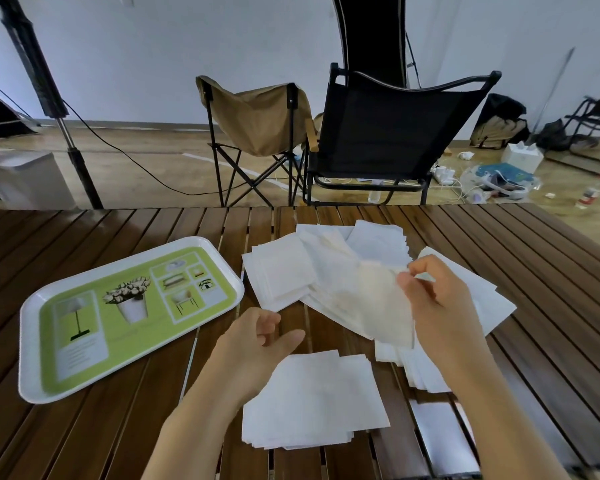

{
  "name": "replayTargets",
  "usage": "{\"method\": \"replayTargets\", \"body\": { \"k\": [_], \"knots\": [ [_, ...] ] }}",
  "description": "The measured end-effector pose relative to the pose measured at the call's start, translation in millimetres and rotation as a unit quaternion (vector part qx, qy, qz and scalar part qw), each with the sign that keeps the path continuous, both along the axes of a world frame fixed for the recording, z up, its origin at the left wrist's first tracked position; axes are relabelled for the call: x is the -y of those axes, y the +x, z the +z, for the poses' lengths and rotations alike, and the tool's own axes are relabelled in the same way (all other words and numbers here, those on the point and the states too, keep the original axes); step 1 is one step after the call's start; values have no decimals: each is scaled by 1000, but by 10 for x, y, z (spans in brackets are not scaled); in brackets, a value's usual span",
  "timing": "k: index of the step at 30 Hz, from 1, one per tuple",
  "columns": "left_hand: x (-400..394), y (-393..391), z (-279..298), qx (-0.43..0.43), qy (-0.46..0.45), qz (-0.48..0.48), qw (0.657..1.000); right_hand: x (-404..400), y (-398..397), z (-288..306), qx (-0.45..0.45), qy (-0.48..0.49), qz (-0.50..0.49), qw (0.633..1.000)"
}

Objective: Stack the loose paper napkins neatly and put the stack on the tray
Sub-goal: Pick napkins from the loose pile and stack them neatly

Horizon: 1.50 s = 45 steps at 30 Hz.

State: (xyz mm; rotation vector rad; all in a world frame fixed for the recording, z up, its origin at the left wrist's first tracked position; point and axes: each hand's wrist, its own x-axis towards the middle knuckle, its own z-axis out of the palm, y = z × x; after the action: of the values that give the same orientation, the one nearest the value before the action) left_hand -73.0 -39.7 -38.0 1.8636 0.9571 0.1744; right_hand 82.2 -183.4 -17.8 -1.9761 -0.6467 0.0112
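Loose white paper napkins (326,268) lie spread in an untidy pile across the middle of the slatted table. A flatter stack of napkins (319,400) sits near the front edge, below my hands. My right hand (440,306) pinches one thin napkin (378,299) by its upper corner and holds it above the pile. Just over the near stack's left corner hovers my left hand (260,344), fingers loosely curled, holding nothing. At the left lies the tray (32,344), white-rimmed with a green printed face and nothing on it.
The wooden slat table (118,438) ends just past the pile. Beyond it stand a tan folding chair (257,116) and a black one (388,133). A light stand (66,133) is at the far left. Clutter lies on the floor at the right.
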Motion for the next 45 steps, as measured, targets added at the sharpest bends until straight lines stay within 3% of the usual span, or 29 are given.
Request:
{"method": "replayTargets", "body": {
  "k": [3,8,14,17,21,26,29,32,35,37,40,45],
  "knots": [
    [-28,-5,62,40,-112,-4,993,3,-97,7,-161,38,59,984],
    [-47,-40,104,65,-246,22,967,-14,-177,20,-329,81,152,928],
    [-82,-63,54,-11,-303,33,952,-8,-189,85,-432,184,227,854],
    [-104,-42,42,12,-349,-1,937,-21,-203,104,-471,255,254,805],
    [-87,-23,55,67,-431,-56,898,-23,-184,83,-481,274,270,788],
    [-82,-21,71,98,-428,-42,898,1,-60,-36,-509,227,201,806],
    [-150,-38,-14,80,-383,-10,920,16,35,-162,-489,119,112,857],
    [-181,-46,-104,-3,-296,3,955,35,73,-304,-436,-47,88,894],
    [-166,-9,-215,-143,-122,-33,982,21,25,-428,-410,-172,101,890],
    [-193,18,-311,-216,-35,-52,974,-22,-16,-506,-388,-227,98,888],
    [-270,23,-443,-253,-33,-41,966,-93,-35,-604,-343,-262,89,897],
    [-334,63,-551,-219,-112,-2,969,-123,-28,-634,-290,-275,61,915]
  ]
}}
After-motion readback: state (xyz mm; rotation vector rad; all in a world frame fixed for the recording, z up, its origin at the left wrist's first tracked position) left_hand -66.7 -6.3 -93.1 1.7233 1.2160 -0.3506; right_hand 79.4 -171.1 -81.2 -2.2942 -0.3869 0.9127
